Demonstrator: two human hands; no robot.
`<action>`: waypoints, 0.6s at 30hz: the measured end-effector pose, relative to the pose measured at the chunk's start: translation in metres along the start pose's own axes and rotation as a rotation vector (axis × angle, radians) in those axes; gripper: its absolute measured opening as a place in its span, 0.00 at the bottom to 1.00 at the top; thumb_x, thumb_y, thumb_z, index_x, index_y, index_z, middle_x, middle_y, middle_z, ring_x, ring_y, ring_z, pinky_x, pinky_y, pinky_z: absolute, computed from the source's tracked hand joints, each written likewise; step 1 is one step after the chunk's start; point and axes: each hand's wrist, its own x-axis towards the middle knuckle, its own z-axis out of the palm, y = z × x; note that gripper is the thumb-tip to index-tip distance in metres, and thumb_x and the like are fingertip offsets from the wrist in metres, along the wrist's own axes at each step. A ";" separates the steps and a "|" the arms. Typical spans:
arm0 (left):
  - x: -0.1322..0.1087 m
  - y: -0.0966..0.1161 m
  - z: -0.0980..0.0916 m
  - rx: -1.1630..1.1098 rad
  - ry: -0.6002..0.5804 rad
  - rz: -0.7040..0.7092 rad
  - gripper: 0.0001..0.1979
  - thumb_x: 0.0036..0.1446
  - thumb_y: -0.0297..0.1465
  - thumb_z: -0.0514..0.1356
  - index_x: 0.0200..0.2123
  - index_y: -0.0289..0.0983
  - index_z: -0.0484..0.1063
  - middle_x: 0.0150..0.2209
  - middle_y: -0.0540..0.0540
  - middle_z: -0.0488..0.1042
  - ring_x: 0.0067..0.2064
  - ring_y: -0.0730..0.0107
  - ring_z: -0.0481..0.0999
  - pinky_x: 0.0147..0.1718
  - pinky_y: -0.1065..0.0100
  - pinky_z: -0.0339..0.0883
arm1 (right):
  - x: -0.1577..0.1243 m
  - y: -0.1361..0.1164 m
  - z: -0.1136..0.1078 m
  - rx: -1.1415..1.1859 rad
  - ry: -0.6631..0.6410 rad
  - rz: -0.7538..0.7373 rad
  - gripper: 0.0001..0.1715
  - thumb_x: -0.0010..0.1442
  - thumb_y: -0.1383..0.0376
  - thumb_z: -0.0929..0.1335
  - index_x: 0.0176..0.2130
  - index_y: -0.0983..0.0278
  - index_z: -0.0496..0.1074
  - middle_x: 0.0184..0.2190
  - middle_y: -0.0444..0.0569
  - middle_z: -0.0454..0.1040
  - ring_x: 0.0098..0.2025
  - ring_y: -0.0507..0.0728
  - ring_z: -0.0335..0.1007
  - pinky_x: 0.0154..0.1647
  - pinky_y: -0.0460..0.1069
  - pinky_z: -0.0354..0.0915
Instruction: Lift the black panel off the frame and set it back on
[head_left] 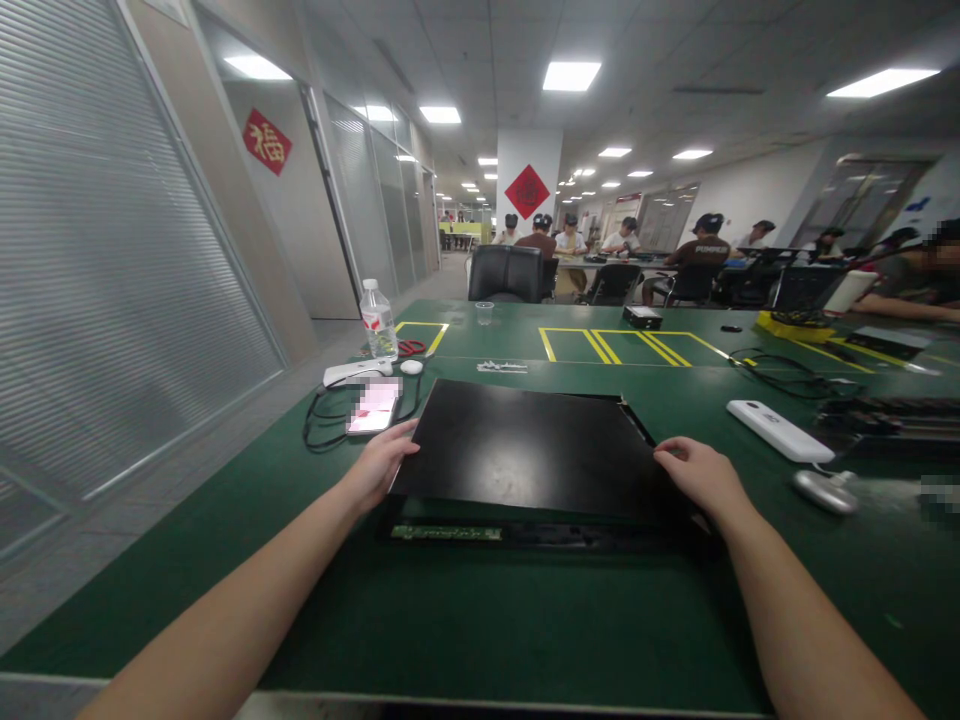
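A flat black screen panel (525,445) is held slightly tilted above the table. Its left edge is pinched between the thumb and fingers of my left hand (386,462). My right hand (697,475) closes on the panel's right edge, with some of its fingers hidden below. Under the panel lies a dark frame (585,535), partly covered, whose near side shows a green circuit board strip (447,533). A thin dark rim also shows past the panel's far right corner.
On the left are a water bottle (379,322), red-handled scissors (411,348), a phone (375,405) and cables. A white power bank (780,430) and a silver mouse-shaped object (825,491) lie right. Beyond are a plastic cup (484,314), small parts (502,367) and several seated people.
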 end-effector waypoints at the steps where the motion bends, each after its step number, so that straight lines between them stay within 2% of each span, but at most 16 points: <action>1: 0.000 0.000 -0.001 0.008 -0.006 -0.002 0.25 0.38 0.19 0.63 0.45 0.32 0.75 0.35 0.44 0.84 0.32 0.63 0.82 0.32 0.68 0.73 | 0.000 0.000 0.000 -0.003 0.001 0.001 0.17 0.55 0.57 0.64 0.38 0.59 0.79 0.34 0.50 0.79 0.35 0.59 0.74 0.32 0.49 0.62; 3: 0.001 -0.001 -0.002 0.019 -0.034 0.006 0.25 0.39 0.19 0.65 0.45 0.32 0.75 0.36 0.43 0.84 0.31 0.65 0.82 0.32 0.68 0.73 | -0.001 0.000 0.000 -0.012 0.002 0.000 0.17 0.55 0.57 0.64 0.39 0.59 0.79 0.35 0.50 0.80 0.36 0.59 0.74 0.32 0.49 0.62; 7: 0.001 -0.004 -0.004 0.033 -0.087 0.019 0.26 0.39 0.20 0.67 0.46 0.33 0.74 0.37 0.43 0.84 0.36 0.62 0.83 0.35 0.68 0.74 | -0.001 0.000 0.000 -0.034 -0.003 -0.010 0.18 0.55 0.57 0.64 0.39 0.59 0.79 0.35 0.50 0.80 0.35 0.59 0.74 0.31 0.49 0.62; 18: 0.001 -0.007 -0.003 0.134 -0.081 0.020 0.23 0.41 0.22 0.65 0.45 0.36 0.74 0.40 0.43 0.83 0.43 0.57 0.82 0.39 0.64 0.74 | -0.004 -0.002 -0.001 -0.038 0.011 -0.015 0.16 0.55 0.58 0.64 0.37 0.59 0.79 0.37 0.50 0.80 0.35 0.59 0.75 0.32 0.50 0.63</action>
